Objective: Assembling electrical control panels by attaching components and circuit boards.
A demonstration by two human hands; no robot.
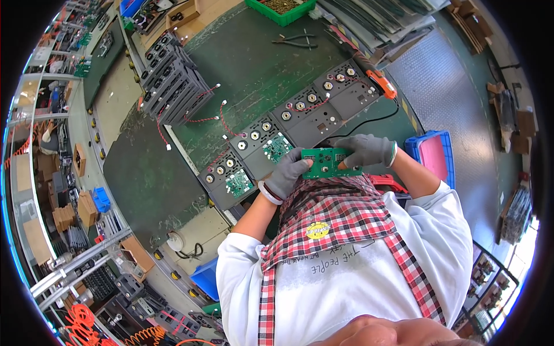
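In front of my apron I hold a green circuit board [326,169] with two small dark digit displays. My left hand [288,175], in a grey glove, grips its left end. The grey-gloved right hand [365,151] closes on the other end. Just beyond them runs a slanting row of dark grey panels [307,134] fitted with round metal-and-white parts. On the two panels nearest my left lie a green circuit board [238,183] and another one [278,148]. Thin red-and-white wires [225,120] with white plugs come off some panels.
A stack of grey panels [179,86] stands at the far left of the green work mat [248,63]. An orange power screwdriver [382,85] with a black cord lies right of the row. Farther off are pliers [295,41] and a green tray [281,16]. A blue bin [450,158] stands right.
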